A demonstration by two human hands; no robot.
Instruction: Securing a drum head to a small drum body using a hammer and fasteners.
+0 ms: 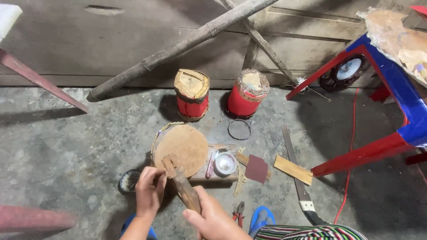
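Both hands work at a round, leather-topped drum [182, 144] on rough concrete: the right hand [213, 220] has its fingers curled around a worn wooden mallet [181, 181]. The left hand's [149, 189] fingers pinch something too small to tell at the drum's near rim, just beside the mallet head.

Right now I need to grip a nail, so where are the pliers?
In the head view the pliers lie on the concrete floor near the bottom, just right of the right hand and left of the blue sandal.

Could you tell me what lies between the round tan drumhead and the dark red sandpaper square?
In the head view, a small shiny metal bowl sits between the round tan drumhead and the dark red sandpaper square.
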